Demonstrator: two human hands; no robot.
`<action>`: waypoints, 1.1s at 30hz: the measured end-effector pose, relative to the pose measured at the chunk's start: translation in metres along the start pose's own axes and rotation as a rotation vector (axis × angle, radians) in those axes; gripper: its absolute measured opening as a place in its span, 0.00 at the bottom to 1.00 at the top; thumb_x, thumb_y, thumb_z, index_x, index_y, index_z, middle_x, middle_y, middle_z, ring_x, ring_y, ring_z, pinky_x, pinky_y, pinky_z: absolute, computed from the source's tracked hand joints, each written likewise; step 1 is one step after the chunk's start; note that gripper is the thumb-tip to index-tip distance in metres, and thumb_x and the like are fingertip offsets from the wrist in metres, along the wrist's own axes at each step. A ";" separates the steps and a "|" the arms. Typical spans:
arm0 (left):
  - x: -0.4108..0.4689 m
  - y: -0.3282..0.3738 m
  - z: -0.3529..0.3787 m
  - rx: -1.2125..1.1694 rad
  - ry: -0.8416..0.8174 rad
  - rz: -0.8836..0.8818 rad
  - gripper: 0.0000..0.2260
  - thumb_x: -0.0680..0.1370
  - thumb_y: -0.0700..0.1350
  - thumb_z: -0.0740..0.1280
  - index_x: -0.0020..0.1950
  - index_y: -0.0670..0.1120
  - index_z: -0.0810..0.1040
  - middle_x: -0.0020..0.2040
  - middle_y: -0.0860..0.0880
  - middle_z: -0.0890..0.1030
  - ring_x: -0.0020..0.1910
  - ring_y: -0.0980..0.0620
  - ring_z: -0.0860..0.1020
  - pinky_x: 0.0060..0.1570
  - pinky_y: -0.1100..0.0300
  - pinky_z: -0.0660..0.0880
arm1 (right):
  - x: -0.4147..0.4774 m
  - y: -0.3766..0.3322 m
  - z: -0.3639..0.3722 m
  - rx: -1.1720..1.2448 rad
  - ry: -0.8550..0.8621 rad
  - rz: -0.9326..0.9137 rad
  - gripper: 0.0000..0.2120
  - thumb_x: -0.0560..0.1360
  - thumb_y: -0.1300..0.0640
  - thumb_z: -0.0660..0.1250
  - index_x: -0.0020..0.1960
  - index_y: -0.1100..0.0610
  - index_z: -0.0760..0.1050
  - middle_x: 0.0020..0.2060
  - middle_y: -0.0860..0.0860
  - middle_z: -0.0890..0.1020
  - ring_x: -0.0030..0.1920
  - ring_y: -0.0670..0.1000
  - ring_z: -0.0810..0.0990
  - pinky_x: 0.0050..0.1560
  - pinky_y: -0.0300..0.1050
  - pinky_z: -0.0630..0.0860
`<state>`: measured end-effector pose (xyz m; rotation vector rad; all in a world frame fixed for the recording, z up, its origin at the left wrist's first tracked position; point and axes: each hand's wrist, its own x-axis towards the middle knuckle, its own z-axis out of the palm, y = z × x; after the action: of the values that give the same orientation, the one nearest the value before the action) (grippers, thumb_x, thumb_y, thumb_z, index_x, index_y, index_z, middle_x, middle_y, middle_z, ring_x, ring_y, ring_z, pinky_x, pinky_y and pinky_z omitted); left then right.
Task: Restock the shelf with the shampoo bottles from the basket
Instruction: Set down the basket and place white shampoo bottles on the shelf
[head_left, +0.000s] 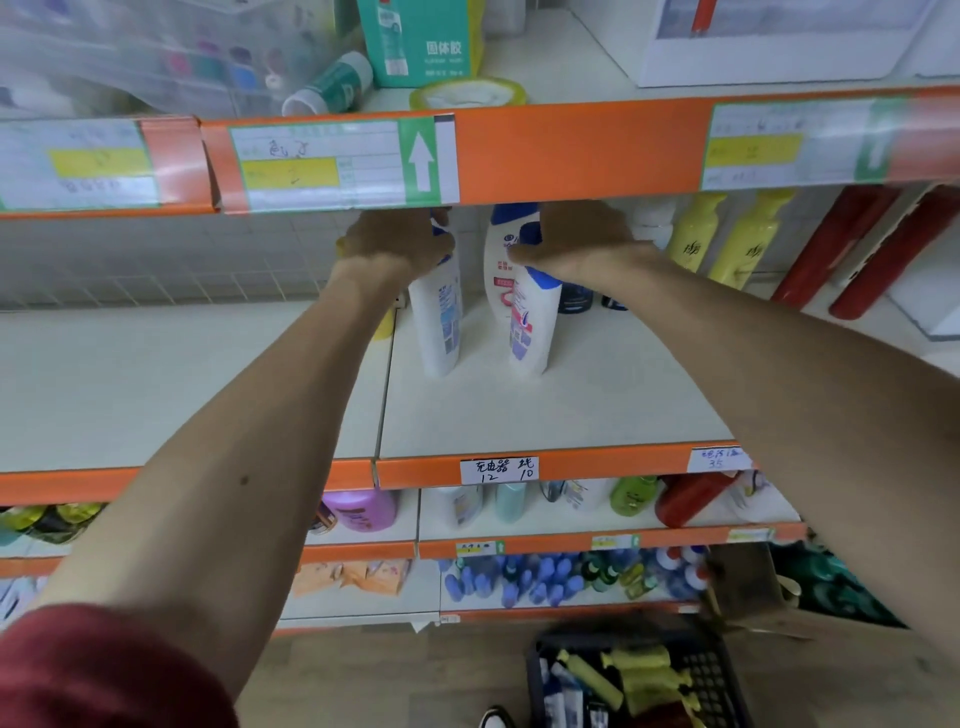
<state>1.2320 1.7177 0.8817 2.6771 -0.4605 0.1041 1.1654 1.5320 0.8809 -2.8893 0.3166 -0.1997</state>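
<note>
Here my left hand (400, 241) grips one white bottle (439, 322) and my right hand (576, 244) another (530, 327). Both stand mid-shelf (597, 405), well back from its front edge.

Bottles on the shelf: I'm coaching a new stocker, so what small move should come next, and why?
Probably let go of both and pull the hands back. The left hand and right hand each grip a white bottle, left and right, and both appear to stand upright on the shelf. The basket below holds more.
</note>
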 end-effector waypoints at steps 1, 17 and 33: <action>-0.001 0.002 0.001 0.054 0.030 0.004 0.10 0.76 0.53 0.62 0.53 0.54 0.78 0.49 0.52 0.77 0.46 0.48 0.75 0.43 0.55 0.72 | -0.001 -0.002 0.002 -0.033 0.010 0.034 0.20 0.73 0.37 0.63 0.46 0.54 0.68 0.44 0.50 0.78 0.46 0.54 0.77 0.46 0.49 0.74; -0.007 -0.018 -0.022 -0.066 -0.218 0.156 0.18 0.71 0.51 0.74 0.57 0.49 0.74 0.46 0.53 0.80 0.35 0.55 0.78 0.32 0.63 0.74 | -0.009 0.011 -0.025 0.217 -0.222 -0.190 0.21 0.73 0.55 0.70 0.64 0.55 0.72 0.54 0.50 0.77 0.53 0.53 0.77 0.41 0.39 0.72; 0.000 -0.029 -0.014 -0.254 -0.235 0.111 0.20 0.70 0.40 0.73 0.60 0.47 0.75 0.55 0.47 0.79 0.33 0.50 0.82 0.40 0.53 0.81 | -0.006 0.017 0.003 0.266 -0.129 -0.077 0.26 0.71 0.56 0.73 0.66 0.54 0.68 0.62 0.52 0.77 0.58 0.55 0.77 0.55 0.52 0.77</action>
<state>1.2416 1.7479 0.8830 2.4229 -0.6491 -0.2242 1.1571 1.5178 0.8734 -2.6373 0.1429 -0.0615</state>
